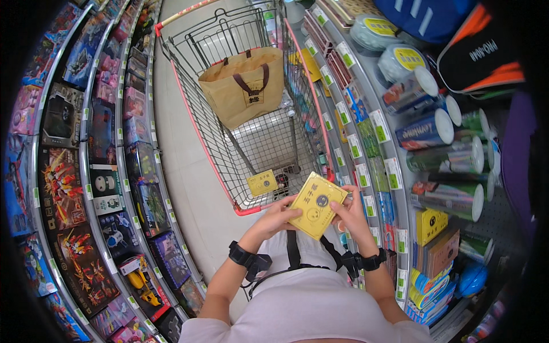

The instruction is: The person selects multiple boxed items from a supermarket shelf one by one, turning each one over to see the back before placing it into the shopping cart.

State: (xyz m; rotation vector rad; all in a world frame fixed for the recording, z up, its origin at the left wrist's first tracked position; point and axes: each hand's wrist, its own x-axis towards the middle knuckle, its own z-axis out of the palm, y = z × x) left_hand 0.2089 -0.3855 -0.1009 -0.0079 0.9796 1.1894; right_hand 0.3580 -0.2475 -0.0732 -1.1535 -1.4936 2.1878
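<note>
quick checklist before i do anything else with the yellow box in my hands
1. Grip on the flat, rectangular, glossy yellow box: ok, left hand and right hand hold it from either side.
2. Box fully closed: cannot tell, its seams are too small to make out.
3. Second yellow rectangular box inside the red-trimmed metal wire cart: ok, it lies near the end closest to you.
4. Large tan bag with dark brown handles open at the top: ok.
5. Bottom of that bag visible: cannot tell what lies there.
6. A hand on the cart: not ok, both are on the box.
</note>
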